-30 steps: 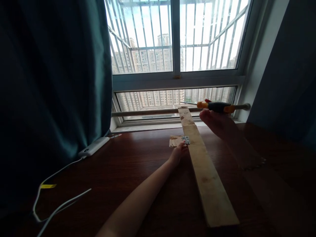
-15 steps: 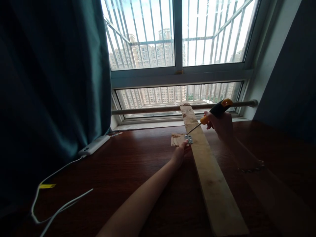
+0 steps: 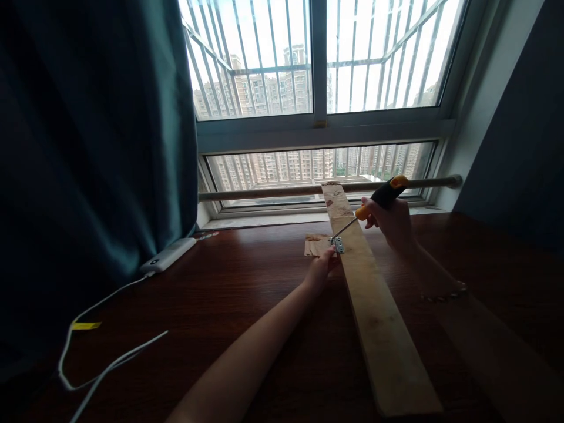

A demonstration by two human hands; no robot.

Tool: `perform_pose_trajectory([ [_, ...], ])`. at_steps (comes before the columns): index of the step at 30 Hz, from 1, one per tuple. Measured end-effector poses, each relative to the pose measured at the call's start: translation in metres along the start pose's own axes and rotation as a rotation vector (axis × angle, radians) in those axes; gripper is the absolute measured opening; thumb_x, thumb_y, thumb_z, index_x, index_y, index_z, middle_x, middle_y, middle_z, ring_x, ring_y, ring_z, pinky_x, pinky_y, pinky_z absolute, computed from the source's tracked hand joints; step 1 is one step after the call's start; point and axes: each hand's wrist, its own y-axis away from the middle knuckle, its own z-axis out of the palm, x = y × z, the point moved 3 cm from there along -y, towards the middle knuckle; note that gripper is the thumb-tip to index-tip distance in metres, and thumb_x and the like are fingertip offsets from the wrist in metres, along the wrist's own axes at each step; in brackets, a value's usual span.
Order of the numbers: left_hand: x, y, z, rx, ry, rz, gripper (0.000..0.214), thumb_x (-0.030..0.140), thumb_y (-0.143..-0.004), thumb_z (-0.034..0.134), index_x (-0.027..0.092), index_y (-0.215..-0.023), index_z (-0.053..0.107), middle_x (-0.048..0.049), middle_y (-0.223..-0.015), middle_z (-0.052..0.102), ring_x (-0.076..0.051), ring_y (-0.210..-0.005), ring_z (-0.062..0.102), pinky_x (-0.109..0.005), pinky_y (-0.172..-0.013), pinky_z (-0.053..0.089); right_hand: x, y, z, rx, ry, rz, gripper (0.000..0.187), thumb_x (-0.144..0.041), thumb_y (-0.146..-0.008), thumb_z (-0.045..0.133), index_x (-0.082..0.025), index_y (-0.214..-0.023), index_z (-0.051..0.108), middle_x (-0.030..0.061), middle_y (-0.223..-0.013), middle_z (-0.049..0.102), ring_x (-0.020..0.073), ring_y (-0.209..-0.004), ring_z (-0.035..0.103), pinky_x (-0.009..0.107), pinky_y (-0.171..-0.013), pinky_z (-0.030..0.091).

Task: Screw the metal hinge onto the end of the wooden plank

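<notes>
A long wooden board (image 3: 379,311) lies lengthwise on the dark red-brown tabletop, its far end reaching the window rail. A small wooden block (image 3: 316,245) sits against its left edge, and a metal hinge (image 3: 337,244) spans the two. My left hand (image 3: 320,270) is closed at the hinge, thumb on its near edge and fingers gripping the block's near side, partly hidden. In my right hand (image 3: 392,220) is a screwdriver (image 3: 385,194) with a black and orange handle, slanting down to the left. Its tip meets the hinge's left leaf.
At the left, a white power strip (image 3: 170,255) rests by the dark teal curtain (image 3: 101,135), its white cable (image 3: 66,352) looping toward the front with a yellow tag (image 3: 87,325). A rail (image 3: 264,192) crosses before the barred window.
The screwdriver's tip has shifted slightly left on the hinge, and its handle has moved a little left with my right hand. My left hand stays at the hinge.
</notes>
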Motion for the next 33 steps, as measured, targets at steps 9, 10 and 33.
perform_pose_trajectory([
  [9,0.002,0.001,0.0,-0.024,-0.017,0.043,0.027,0.025,-0.071,0.062,0.012,-0.095,0.062,-0.0112,-0.099,0.065,-0.021,-0.087,0.063,-0.034,-0.081,0.05,-0.001,0.001,0.001,0.007,0.009,-0.013,0.031,-0.036,-0.065,0.066,-0.014,-0.046,0.053,-0.0002,-0.036,0.053,0.0119,-0.032,0.052,0.019,-0.031,0.04],
  [10,0.002,0.0,-0.001,-0.023,-0.022,0.047,0.028,0.025,-0.071,0.062,0.012,-0.095,0.062,-0.0112,-0.099,0.065,-0.021,-0.087,0.063,-0.034,-0.081,0.05,-0.001,0.002,0.001,0.007,0.017,-0.011,0.032,-0.037,-0.065,0.066,-0.014,-0.046,0.053,0.0,-0.037,0.053,0.012,-0.032,0.052,0.019,-0.031,0.041],
  [33,0.005,0.006,0.002,0.005,-0.02,0.058,0.027,0.024,-0.07,0.062,0.01,-0.094,0.062,-0.0117,-0.094,0.066,-0.021,-0.08,0.064,-0.036,-0.078,0.051,-0.022,0.007,0.004,-0.037,0.256,-0.143,0.033,-0.041,-0.059,0.072,-0.015,-0.077,0.062,0.0027,-0.07,0.064,0.0122,-0.049,0.057,0.021,-0.041,0.042],
])
